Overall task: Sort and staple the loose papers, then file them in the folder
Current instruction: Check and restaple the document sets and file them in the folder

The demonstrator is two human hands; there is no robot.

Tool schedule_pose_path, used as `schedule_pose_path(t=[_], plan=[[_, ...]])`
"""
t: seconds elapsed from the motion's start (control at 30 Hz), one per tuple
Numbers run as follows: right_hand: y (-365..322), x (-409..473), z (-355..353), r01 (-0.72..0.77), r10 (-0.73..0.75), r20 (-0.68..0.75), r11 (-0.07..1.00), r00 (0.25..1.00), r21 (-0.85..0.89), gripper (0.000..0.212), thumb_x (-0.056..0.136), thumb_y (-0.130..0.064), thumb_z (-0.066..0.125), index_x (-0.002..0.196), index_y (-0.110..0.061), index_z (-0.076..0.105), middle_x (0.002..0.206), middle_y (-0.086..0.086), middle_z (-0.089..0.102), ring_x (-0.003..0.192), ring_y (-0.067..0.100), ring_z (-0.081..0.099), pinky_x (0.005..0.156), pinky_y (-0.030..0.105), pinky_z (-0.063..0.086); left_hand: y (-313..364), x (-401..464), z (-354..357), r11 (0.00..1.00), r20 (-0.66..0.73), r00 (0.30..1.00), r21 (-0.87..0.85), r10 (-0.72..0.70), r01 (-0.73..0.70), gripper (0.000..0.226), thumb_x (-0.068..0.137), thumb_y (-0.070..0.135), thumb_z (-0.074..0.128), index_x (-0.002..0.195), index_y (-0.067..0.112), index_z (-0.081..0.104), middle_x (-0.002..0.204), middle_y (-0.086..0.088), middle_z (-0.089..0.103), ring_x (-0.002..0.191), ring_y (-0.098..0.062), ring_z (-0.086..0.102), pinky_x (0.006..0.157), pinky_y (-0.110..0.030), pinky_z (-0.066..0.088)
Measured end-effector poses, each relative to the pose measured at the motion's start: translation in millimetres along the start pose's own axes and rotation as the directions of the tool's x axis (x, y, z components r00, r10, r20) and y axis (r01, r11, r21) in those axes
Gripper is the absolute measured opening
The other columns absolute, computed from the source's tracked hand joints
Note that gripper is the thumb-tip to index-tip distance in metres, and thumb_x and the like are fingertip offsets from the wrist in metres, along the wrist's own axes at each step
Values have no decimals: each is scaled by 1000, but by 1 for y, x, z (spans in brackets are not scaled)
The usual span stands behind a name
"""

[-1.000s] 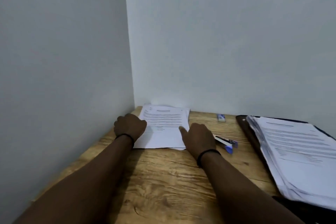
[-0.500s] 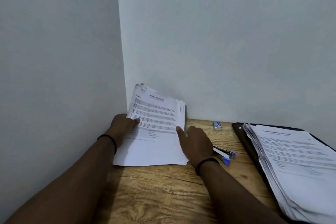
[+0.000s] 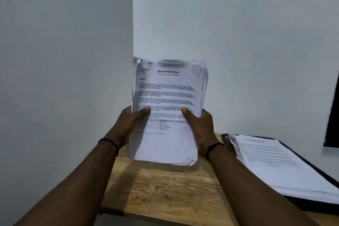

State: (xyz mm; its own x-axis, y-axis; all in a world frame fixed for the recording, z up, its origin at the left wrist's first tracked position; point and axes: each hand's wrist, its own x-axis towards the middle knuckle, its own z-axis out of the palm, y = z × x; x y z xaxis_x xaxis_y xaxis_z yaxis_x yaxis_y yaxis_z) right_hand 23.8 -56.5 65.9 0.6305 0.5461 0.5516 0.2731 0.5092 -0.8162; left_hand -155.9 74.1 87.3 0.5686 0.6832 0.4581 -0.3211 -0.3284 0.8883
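We hold the white printed paper stack [image 3: 167, 108] upright above the wooden table [image 3: 165, 189], left hand [image 3: 128, 124] at 9 o'clock, right hand [image 3: 199, 126] at 3, thumbs clamped on front. Black open folder [image 3: 308, 167] with papers at 4 o'clock.

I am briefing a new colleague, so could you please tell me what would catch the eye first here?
A sheaf of printed papers held upright at centre, the left hand and right hand gripping its side edges. At the right, a thick paper stack lies on a dark folder on the wooden table.
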Motion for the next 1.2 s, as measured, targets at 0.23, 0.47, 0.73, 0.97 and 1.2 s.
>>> schedule_pose_path(t=[0.23, 0.47, 0.73, 0.97, 1.2], plan=[[-39, -15, -31, -54, 53, 86, 999, 995, 9, 43, 80, -27, 84, 118, -14, 70, 111, 5, 75, 106, 23, 71, 96, 44, 55, 24, -11, 26, 994, -28, 996, -71, 86, -88, 33, 87, 18, 73, 119, 11, 69, 111, -5, 75, 103, -24, 71, 92, -37, 55], [-24, -43, -47, -141, 140, 126, 990, 982, -3, 35, 83, -22, 79, 116, -12, 71, 108, 6, 76, 98, 23, 73, 82, 36, 59, 2, -23, 42, 998, -42, 999, -66, 20, -23, 27, 89, 19, 71, 113, 7, 72, 106, -9, 76, 101, -27, 72, 94, -41, 55], [-34, -22, -53, -128, 121, 111, 990, 986, 60, 42, 76, -24, 83, 113, -8, 72, 106, 12, 76, 100, 33, 72, 88, 44, 58, 10, -10, 38, 998, -64, 997, -51, 43, -47, 28, 90, 26, 68, 113, 9, 71, 105, -9, 76, 92, -25, 70, 74, -32, 56], [-48, -16, -52, -79, 73, 101, 995, 992, 59, 31, 82, -17, 79, 111, -6, 72, 103, 12, 76, 94, 28, 74, 78, 36, 60, 22, -2, 45, 995, -52, 996, -73, 68, -71, 23, 93, 26, 66, 107, 9, 71, 98, -8, 77, 85, -23, 72, 77, -34, 58], [-26, -25, -57, -112, 104, 189, 993, 976, 29, 47, 75, -23, 87, 118, -11, 72, 115, 11, 73, 109, 33, 69, 100, 55, 50, 12, -10, 44, 997, -22, 1000, -71, 14, -15, 28, 92, 29, 67, 108, 6, 70, 99, -10, 77, 90, -29, 72, 83, -40, 58]])
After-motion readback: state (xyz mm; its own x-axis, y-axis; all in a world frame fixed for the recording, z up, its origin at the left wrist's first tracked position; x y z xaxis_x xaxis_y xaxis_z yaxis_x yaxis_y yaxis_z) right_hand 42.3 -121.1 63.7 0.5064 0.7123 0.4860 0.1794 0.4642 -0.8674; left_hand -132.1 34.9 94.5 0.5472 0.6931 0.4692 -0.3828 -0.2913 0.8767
